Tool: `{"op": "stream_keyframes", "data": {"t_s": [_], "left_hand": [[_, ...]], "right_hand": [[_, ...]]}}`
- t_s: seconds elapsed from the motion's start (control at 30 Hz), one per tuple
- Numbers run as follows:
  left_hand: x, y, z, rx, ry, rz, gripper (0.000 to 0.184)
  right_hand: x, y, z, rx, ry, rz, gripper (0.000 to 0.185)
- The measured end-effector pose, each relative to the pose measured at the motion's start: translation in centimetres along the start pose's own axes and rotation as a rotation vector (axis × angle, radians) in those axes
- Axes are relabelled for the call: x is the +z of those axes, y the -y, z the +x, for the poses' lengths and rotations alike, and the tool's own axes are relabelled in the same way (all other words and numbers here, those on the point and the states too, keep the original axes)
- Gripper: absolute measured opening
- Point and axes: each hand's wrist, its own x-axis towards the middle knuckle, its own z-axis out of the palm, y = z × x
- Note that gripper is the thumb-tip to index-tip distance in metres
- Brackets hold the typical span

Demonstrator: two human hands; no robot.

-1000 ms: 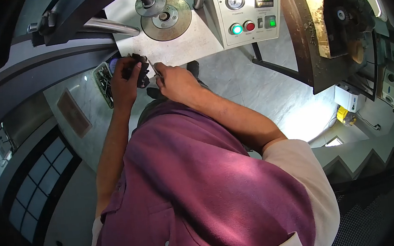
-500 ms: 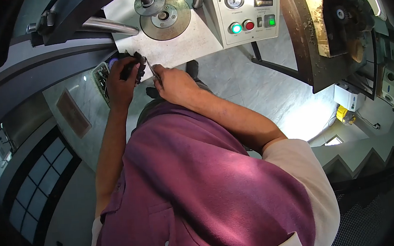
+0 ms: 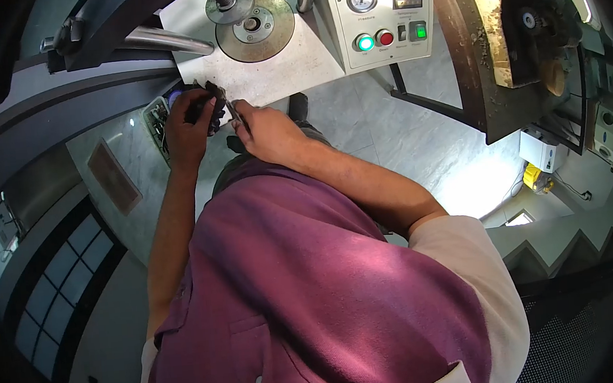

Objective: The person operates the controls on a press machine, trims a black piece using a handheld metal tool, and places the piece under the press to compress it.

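At the near left corner of the white machine table [image 3: 279, 78], my left hand [image 3: 187, 125] is closed round a dark, jagged piece [image 3: 217, 98]. My right hand [image 3: 267, 130] grips a thin metal tool [image 3: 233, 112], whose tip points up and left to the edge of the dark piece. Whether the tip touches it is too small to tell. Behind the hands, a round metal plate [image 3: 276, 39] lies on the table under a threaded screw with a disc [image 3: 232, 9].
A tray of dark and metal parts [image 3: 156, 135] is below left of the table. To the right stand a control panel [image 3: 381, 38] with a gauge and lit buttons, and a rusty-edged machine [image 3: 465, 56]. Dark machine arms [image 3: 98, 110] cross the upper left.
My left hand and the dark piece have shifted slightly left. The tool in my right hand has moved slightly left with it, and its angle has changed a little.
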Motion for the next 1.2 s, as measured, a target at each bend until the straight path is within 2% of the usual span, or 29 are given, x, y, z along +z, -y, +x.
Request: {"op": "stream_keyframes", "data": {"t_s": [0.27,0.47,0.53,0.67,0.73,1.03,1.17,1.2], "left_hand": [[0.1,0.0,-0.1,-0.119,0.027,-0.111,0.019],[0.0,-0.6,-0.1,-0.071,0.016,-0.039,0.019],[0.0,-0.2,0.0,-0.063,0.024,-0.038,0.018],[0.1,-0.1,0.1,-0.051,0.037,-0.087,0.018],[0.1,0.2,0.2,-0.028,0.034,-0.061,0.018],[-0.4,-1.2,0.4,0.012,0.047,0.011,0.016],[-0.4,-0.9,0.5,0.000,0.060,-0.014,0.016],[-0.4,-0.8,0.5,0.001,0.060,-0.014,0.016]], "right_hand": [[0.2,-0.5,0.3,-0.035,-0.031,0.030,0.027],[-0.3,0.0,0.4,-0.027,-0.037,-0.005,0.026],[-0.5,-0.3,0.6,-0.009,0.018,-0.110,0.026],[-1.5,-0.1,0.4,-0.046,-0.023,-0.059,0.027],[-1.7,-0.4,0.6,-0.044,0.048,-0.170,0.027],[-1.9,-0.1,0.5,-0.093,-0.008,-0.148,0.027],[-2.3,-0.2,0.5,-0.084,0.041,-0.228,0.027],[-2.4,0.4,0.5,-0.022,0.038,-0.212,0.029]]}}
